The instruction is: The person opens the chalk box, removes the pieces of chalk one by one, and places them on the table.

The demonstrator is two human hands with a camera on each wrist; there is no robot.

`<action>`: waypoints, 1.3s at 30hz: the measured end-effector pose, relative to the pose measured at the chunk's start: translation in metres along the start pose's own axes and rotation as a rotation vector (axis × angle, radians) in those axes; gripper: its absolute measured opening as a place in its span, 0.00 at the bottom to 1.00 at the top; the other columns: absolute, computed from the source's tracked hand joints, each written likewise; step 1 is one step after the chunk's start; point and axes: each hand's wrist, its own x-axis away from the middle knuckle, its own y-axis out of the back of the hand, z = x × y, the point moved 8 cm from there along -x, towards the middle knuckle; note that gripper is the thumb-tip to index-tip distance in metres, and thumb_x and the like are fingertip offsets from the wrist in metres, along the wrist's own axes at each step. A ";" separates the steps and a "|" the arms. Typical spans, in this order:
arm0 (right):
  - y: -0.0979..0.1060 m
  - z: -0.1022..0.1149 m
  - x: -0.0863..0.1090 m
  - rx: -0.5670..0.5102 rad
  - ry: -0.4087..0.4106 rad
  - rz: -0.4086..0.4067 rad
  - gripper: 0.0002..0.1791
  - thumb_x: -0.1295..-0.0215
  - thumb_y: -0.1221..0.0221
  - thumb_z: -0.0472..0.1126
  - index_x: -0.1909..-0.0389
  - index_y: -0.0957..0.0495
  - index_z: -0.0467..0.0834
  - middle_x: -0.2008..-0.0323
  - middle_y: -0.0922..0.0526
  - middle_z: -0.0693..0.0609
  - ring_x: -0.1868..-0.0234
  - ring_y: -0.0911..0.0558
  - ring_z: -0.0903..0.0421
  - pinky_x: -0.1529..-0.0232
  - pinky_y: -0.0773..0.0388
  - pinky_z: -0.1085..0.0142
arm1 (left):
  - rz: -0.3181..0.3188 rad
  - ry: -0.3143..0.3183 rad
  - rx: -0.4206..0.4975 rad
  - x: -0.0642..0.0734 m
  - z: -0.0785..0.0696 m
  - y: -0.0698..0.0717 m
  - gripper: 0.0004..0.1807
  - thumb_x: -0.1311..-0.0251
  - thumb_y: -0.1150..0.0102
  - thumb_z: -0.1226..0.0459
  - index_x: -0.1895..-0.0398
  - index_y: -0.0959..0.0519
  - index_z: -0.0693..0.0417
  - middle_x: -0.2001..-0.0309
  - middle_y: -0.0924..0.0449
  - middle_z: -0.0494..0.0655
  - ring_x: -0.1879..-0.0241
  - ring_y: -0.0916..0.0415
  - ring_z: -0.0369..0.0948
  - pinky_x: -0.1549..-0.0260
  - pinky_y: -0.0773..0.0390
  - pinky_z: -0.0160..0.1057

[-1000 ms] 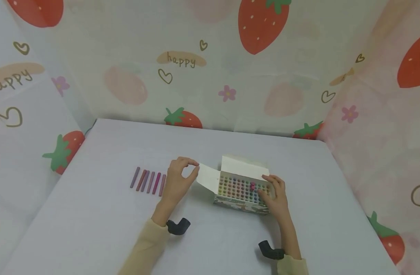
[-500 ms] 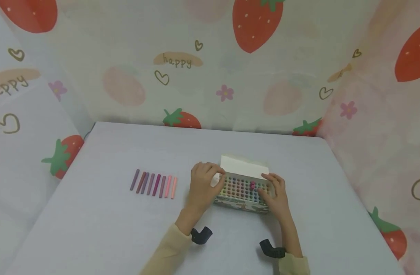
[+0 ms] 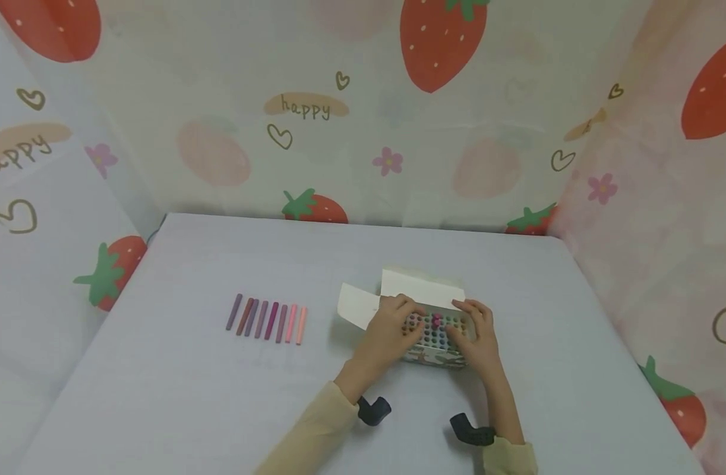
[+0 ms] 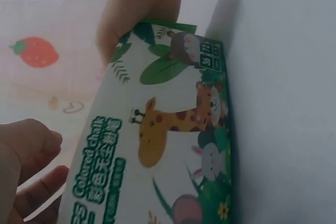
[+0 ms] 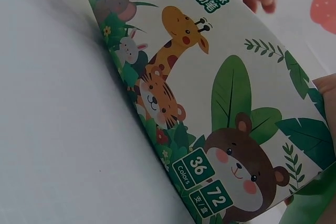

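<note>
A chalk box stands on the table with its lid flaps raised, full of upright sticks of many colours. "Colored chalk" and cartoon animals are printed on its side. A pink chalk pokes up above the others. My right hand holds the box's right end, thumb over the top edge. Above the left part of the box is my left hand, thumb and fingers apart and loosely bent, with nothing visible between them. It hides some chalk there.
Left of the box, several purple, brown and pink chalk sticks lie side by side in a row on the white table. A white side flap juts left from the box. Strawberry-printed cloth surrounds the table.
My left hand has moved right, from beside the chalk row, past the side flap and over the box. The row's right end is uncovered. My right hand stays at the box.
</note>
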 end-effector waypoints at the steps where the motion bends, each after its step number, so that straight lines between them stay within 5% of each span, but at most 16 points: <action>1: 0.000 0.000 0.000 -0.002 0.003 -0.002 0.27 0.43 0.38 0.39 0.41 0.31 0.45 0.37 0.43 0.43 0.34 0.43 0.41 0.39 0.49 0.37 | 0.013 0.003 -0.003 -0.001 0.000 -0.003 0.08 0.43 0.40 0.61 0.60 0.21 0.48 0.61 0.24 0.39 0.62 0.30 0.36 0.66 0.28 0.31; 13: 0.000 0.006 0.002 0.012 0.070 -0.022 0.26 0.44 0.38 0.36 0.42 0.30 0.43 0.39 0.41 0.40 0.36 0.41 0.40 0.41 0.47 0.36 | 0.053 -0.014 -0.139 -0.011 -0.006 -0.026 0.09 0.46 0.37 0.57 0.63 0.20 0.45 0.64 0.22 0.38 0.66 0.31 0.35 0.66 0.32 0.30; 39: -0.001 0.005 0.000 0.026 0.061 -0.032 0.27 0.45 0.38 0.37 0.42 0.29 0.43 0.38 0.41 0.40 0.35 0.41 0.40 0.40 0.46 0.37 | 0.065 0.099 -0.233 -0.012 -0.001 -0.027 0.10 0.46 0.38 0.53 0.64 0.17 0.45 0.64 0.24 0.38 0.66 0.32 0.36 0.66 0.32 0.35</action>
